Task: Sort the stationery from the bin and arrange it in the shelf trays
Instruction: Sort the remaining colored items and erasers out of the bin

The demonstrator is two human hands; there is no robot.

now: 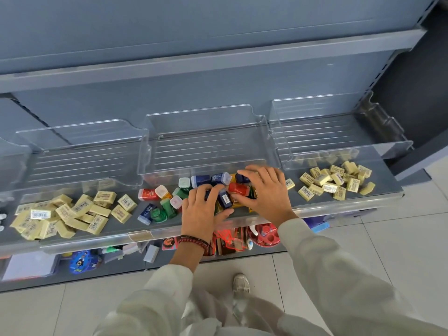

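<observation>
**Shelf.** 3 clear trays stand side by side along the far part of the grey shelf [392, 183]: the left tray [80, 151], the middle tray [208, 141] and the right tray [339, 132]. No stationery is visible in any of them.

**Stock.** All loose stock lies on the shelf, near of the trays. The left eraser pile [65, 212] sits before the left tray. The right eraser pile [337, 180] sits before the right tray. Between them, before the middle tray, lies a heap of coloured sharpeners [167, 209] in red, green, blue and white.

**Hands.** Both hands are on the sharpener heap.
- The left hand [201, 209], with bracelets [194, 241] at the wrist, has its fingers curled over a blue sharpener [224, 198]. Whether it grips that piece cannot be told.
- The right hand [269, 192] has bent fingers on the far side and the thumb on the near side of a red sharpener [238, 188], clamped on it.

**Below.** Mixed goods [82, 261] fill a lower shelf. 1 shoe [241, 283] stands on the tiled floor.
</observation>
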